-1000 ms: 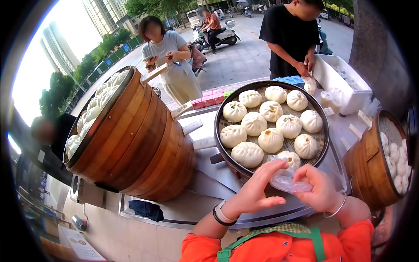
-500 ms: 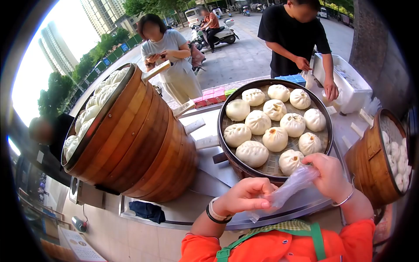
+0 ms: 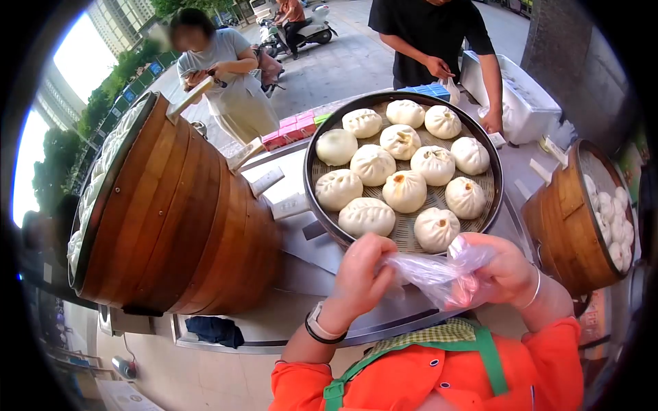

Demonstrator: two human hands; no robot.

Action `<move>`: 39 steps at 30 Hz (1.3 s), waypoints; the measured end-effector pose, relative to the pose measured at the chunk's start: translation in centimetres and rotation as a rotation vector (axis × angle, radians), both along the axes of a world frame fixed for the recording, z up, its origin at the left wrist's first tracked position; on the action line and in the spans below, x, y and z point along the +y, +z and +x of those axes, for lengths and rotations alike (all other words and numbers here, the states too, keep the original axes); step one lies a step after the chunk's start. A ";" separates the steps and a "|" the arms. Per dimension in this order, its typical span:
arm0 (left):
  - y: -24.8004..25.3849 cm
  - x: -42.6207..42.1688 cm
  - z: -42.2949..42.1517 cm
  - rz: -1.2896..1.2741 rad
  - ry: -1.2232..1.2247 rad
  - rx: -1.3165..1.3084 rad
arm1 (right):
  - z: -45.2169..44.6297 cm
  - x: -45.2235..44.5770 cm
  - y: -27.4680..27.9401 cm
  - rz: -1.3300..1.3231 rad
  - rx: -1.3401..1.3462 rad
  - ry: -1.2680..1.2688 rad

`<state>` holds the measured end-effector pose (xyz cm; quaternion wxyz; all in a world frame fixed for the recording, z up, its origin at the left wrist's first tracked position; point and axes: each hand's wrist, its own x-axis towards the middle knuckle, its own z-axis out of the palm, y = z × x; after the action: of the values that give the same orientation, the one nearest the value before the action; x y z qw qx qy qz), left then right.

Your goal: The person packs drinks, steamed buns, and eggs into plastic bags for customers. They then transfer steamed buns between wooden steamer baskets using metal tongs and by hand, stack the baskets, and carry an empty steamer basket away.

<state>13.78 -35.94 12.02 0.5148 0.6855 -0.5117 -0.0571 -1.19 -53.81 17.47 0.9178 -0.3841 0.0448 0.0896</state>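
Observation:
A thin clear plastic bag [image 3: 432, 274] stretches between my two hands at the near rim of the round bamboo steamer [image 3: 317, 216]. My left hand [image 3: 363, 274] pinches the bag's left end. At the other end, my right hand [image 3: 507, 270] grips it, and some of its fingers show through the film. Just beyond the bag lie several white steamed buns [image 3: 436, 229], some pleated with a small filling spot on top. The nearest bun sits close to my right fingers, apart from them as far as I can see.
A tall steamer stack [image 3: 185, 226] stands at left, and a smaller bun-filled steamer [image 3: 572, 226] at right. Across the metal table [image 3: 295, 301], a person in black [image 3: 439, 41] works beside a white foam box [image 3: 514, 96]. Another person [image 3: 219, 75] stands at back left.
The bag, narrow and bunched before, is now spread wider between my hands, with more of it over my right fingers. My view has shifted, so the steamers appear further left.

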 end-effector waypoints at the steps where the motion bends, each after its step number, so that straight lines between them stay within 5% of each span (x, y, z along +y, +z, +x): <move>1: -0.1 0.0 0.2 -0.046 0.097 0.024 | -0.1 0.6 0.4 0.067 -0.012 0.045; 3: -1.0 0.0 0.5 -0.215 0.076 0.494 | -0.4 0.5 0.6 0.139 -0.007 0.057; 5: -1.6 -0.2 0.8 -0.468 -0.404 1.193 | -0.2 -0.1 0.0 0.266 -0.029 0.409; 7: -1.8 -0.4 0.7 -0.602 -0.767 1.512 | -0.2 -0.1 -0.3 0.152 -0.082 0.465; 8: -1.2 -0.1 0.0 -0.604 -0.767 1.520 | -0.2 -0.4 -0.5 0.044 -0.121 0.469; 10: -0.2 1.5 -1.8 -0.591 -0.285 1.599 | -0.2 -0.9 -0.9 -0.174 -0.195 0.474; 12: -1.1 2.2 -1.5 -0.670 -0.316 1.382 | -0.3 -1.1 -0.8 0.017 -0.255 0.148; 14: -0.7 0.9 0.0 -0.522 -1.420 1.055 | -0.4 -1.8 -0.9 0.151 -0.325 0.047; 16: -0.1 0.1 0.6 -0.564 -1.513 1.073 | 0.0 -2.1 -1.4 0.106 -0.447 0.380; 18: 2.0 -1.0 1.8 -0.594 -1.657 0.946 | 0.5 -2.5 0.2 -0.213 -0.363 0.740; 20: 4.3 -1.4 2.7 -0.309 -1.602 0.685 | 0.8 -2.6 2.7 -0.419 -0.285 0.911; 21: 5.0 -1.9 2.1 -0.311 -1.613 0.693 | 0.9 -2.8 3.9 -0.879 -0.067 0.989; 23: 6.1 -3.2 -0.1 -0.066 -1.233 0.148 | 0.7 -3.3 5.5 -1.733 0.145 1.003; 24: 6.6 -4.0 -1.3 0.040 -1.143 -0.068 | 0.7 -3.7 5.9 -2.134 0.106 0.932; 28: 4.5 -8.3 -4.9 0.058 -0.747 -0.680 | 2.0 -8.7 2.2 -2.678 0.038 0.150; 30: 3.3 -10.9 -4.9 0.057 -0.665 -0.744 | 3.9 -10.7 -0.3 -2.612 0.119 0.147; 32: 2.7 -12.9 -4.5 0.152 -0.670 -0.702 | 5.3 -12.3 -3.0 -1.929 -0.010 0.328; 39: 2.0 -13.2 -5.2 0.322 -0.674 -0.648 | 4.0 -10.2 -4.6 -2.014 -0.046 0.144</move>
<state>8.61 -49.15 14.06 0.1697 0.5352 -0.8234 -0.0826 2.82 -63.97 12.89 0.1594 -0.9838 0.0585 0.0578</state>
